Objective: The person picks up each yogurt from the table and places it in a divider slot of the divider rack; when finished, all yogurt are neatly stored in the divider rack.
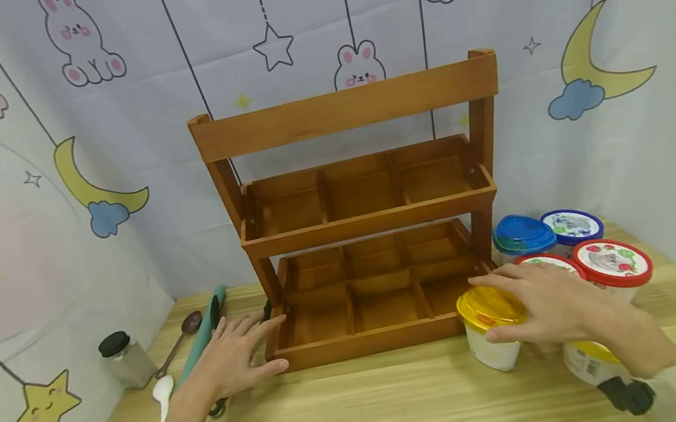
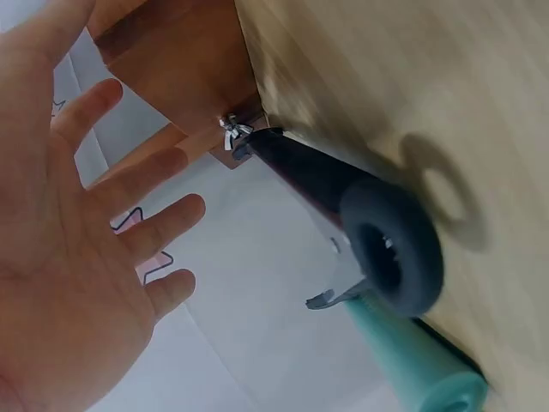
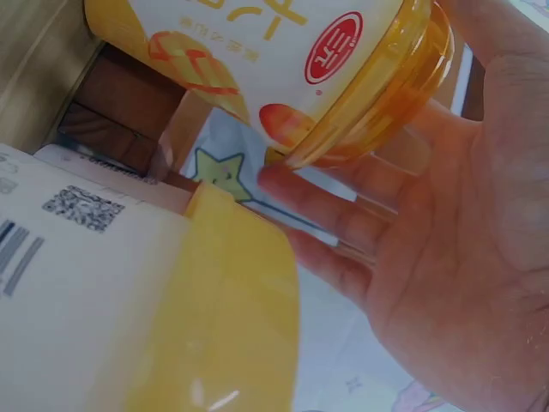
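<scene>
My right hand point(image 1: 548, 300) holds a yogurt tub point(image 1: 494, 355) by its domed amber-yellow lid, thumb at the near side and fingers at the far side. Mango pictures show on the tub's wall point(image 3: 232, 51) in the right wrist view. The tub is in front of the right corner of a brown wooden two-tier rack point(image 1: 388, 339). My left hand point(image 1: 229, 360) is spread with nothing in it, fingertips by the rack's left front corner. Beneath its palm side, the left wrist view shows a black ring-ended tool point(image 2: 395, 245) with a metal part.
Tubs with blue lids point(image 1: 523, 234) and red lids point(image 1: 614, 262) crowd the right side, with another yellow-lidded tub point(image 1: 586, 363) under my right wrist. At left lie a teal-handled utensil point(image 1: 201, 342), a brown spoon point(image 1: 191, 323), a white spoon point(image 1: 163, 390) and a black-capped jar point(image 1: 127, 363).
</scene>
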The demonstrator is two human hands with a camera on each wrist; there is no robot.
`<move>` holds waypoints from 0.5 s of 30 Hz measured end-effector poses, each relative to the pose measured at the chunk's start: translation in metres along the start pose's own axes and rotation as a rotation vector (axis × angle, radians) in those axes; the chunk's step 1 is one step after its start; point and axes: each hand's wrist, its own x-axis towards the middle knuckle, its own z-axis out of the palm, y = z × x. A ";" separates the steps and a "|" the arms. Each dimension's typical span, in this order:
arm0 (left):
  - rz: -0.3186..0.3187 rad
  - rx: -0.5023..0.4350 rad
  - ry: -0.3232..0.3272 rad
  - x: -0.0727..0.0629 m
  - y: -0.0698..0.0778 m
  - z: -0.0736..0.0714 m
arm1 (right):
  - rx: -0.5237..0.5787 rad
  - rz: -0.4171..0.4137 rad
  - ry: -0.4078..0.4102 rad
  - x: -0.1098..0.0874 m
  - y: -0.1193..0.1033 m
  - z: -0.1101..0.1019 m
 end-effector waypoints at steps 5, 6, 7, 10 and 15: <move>-0.001 -0.023 -0.019 0.002 -0.004 0.001 | 0.066 0.028 -0.089 0.002 0.000 -0.004; -0.003 -0.027 -0.027 0.002 -0.005 0.001 | 0.090 0.032 -0.108 0.002 0.000 -0.004; -0.007 -0.031 -0.035 0.002 -0.005 0.002 | 0.110 0.036 -0.126 0.002 0.000 -0.004; -0.014 -0.051 -0.050 0.002 -0.007 0.004 | 0.150 0.039 -0.152 0.002 -0.001 -0.004; -0.010 -0.071 -0.045 0.001 -0.009 0.006 | 0.163 0.051 -0.167 0.002 -0.002 -0.004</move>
